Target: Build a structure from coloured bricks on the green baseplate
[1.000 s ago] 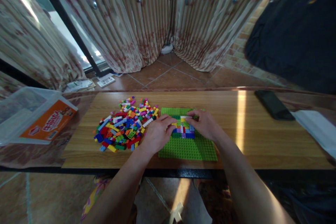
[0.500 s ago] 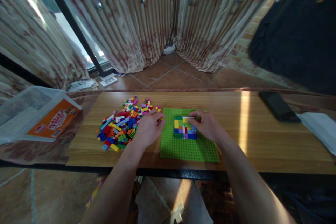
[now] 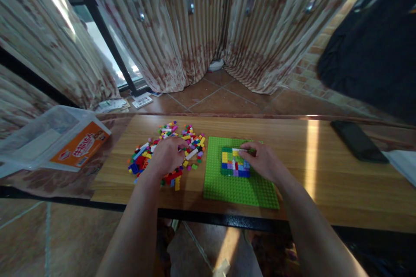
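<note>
My left hand (image 3: 168, 156) is over the pile of loose building bricks (image 3: 191, 153), its fingers curled down among them. Whatever its fingertips hold, if anything, is hidden. My right hand (image 3: 260, 160) reaches the upper right corner of a flat, multicoloured brick build (image 3: 235, 163), thumb and forefinger drawn together there. The fingers cover that corner, so a brick between them cannot be made out. Yellow, green, white, red and blue bricks form the build, which sits on a green studded baseplate (image 3: 224, 192).
A clear plastic box (image 3: 78, 114) with an orange label stands left of the pile. On the right lie a black phone (image 3: 359, 142) and some white paper (image 3: 404, 162). The wooden table's front edge (image 3: 227, 217) runs close to my body.
My left hand has moved left, from beside the baseplate to over the brick pile. My right hand stays at the build's corner. The whole view has shifted slightly.
</note>
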`<action>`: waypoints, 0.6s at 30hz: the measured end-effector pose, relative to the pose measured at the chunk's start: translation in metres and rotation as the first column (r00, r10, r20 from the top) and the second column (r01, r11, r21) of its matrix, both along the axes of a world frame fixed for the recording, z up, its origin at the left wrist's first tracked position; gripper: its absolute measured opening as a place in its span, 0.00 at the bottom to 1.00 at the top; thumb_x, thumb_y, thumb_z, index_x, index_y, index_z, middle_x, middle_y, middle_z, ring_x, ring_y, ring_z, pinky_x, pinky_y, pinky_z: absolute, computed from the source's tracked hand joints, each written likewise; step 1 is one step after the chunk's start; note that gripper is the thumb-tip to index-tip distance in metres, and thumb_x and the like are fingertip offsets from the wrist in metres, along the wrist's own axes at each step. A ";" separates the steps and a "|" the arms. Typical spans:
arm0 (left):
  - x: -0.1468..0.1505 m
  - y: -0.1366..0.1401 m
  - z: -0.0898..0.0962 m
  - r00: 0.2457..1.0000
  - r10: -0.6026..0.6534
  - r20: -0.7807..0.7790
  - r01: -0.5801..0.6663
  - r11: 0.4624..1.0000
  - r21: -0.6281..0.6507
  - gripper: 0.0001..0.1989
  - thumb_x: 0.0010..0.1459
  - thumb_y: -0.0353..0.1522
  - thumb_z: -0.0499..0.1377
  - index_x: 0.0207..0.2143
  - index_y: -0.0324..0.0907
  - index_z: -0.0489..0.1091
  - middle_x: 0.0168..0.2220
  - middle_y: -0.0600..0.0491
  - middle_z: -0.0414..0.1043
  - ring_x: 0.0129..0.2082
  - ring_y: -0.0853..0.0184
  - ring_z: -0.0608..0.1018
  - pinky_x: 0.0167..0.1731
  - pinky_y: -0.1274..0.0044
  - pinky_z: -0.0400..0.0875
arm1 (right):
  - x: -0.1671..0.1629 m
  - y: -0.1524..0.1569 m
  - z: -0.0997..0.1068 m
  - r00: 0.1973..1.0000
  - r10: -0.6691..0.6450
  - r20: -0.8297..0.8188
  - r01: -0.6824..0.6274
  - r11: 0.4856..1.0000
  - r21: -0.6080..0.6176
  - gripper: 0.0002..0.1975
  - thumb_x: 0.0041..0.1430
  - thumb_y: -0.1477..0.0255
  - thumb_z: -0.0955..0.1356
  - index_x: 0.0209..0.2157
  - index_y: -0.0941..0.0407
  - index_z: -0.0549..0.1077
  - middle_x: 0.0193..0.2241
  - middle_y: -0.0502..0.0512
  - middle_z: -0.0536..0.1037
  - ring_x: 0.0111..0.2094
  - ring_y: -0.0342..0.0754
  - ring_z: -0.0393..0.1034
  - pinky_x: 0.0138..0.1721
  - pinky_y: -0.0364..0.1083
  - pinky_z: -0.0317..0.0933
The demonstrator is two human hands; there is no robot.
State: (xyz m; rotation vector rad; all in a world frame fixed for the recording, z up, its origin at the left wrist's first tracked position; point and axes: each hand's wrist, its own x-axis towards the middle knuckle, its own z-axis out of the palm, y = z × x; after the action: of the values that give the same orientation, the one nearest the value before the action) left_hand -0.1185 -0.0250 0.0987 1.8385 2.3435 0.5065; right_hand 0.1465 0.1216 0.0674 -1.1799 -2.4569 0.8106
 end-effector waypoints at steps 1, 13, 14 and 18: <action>-0.001 0.000 0.000 1.000 0.010 -0.009 -0.010 1.000 -0.002 0.15 0.49 0.24 0.55 0.35 0.43 0.79 0.38 0.50 0.80 0.39 0.60 0.79 0.43 0.70 0.72 | 0.000 0.000 0.000 1.000 -0.003 0.006 0.003 1.000 0.000 0.14 0.58 0.64 0.66 0.40 0.56 0.78 0.36 0.56 0.80 0.33 0.48 0.72 0.36 0.46 0.61; 0.014 0.012 -0.011 0.996 0.018 -0.082 -0.008 0.993 0.118 0.10 0.56 0.28 0.57 0.37 0.43 0.77 0.41 0.48 0.77 0.43 0.59 0.77 0.49 0.68 0.70 | 0.000 0.000 0.000 1.000 -0.003 0.000 0.003 1.000 0.006 0.14 0.58 0.63 0.66 0.40 0.56 0.78 0.36 0.56 0.81 0.33 0.49 0.72 0.37 0.46 0.62; 0.012 0.012 -0.010 0.996 0.038 -0.087 -0.027 0.992 0.127 0.11 0.55 0.28 0.57 0.38 0.43 0.77 0.41 0.48 0.77 0.44 0.58 0.77 0.50 0.68 0.70 | 0.000 0.000 0.000 1.000 0.001 -0.001 -0.001 1.000 0.004 0.14 0.58 0.63 0.66 0.40 0.56 0.78 0.36 0.56 0.81 0.34 0.49 0.72 0.37 0.46 0.62; -0.001 0.006 -0.006 0.980 0.160 -0.118 -0.147 0.982 0.116 0.13 0.55 0.27 0.56 0.41 0.40 0.77 0.42 0.44 0.77 0.46 0.55 0.76 0.50 0.65 0.70 | 0.000 0.001 -0.002 1.000 0.011 -0.007 -0.011 1.000 0.013 0.15 0.59 0.63 0.65 0.40 0.56 0.78 0.36 0.57 0.80 0.35 0.50 0.72 0.37 0.46 0.62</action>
State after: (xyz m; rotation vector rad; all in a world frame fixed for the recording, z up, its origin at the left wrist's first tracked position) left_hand -0.1197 -0.0186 0.0929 1.7916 2.6062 0.5578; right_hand 0.1468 0.1229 0.0651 -1.1574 -2.4616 0.7989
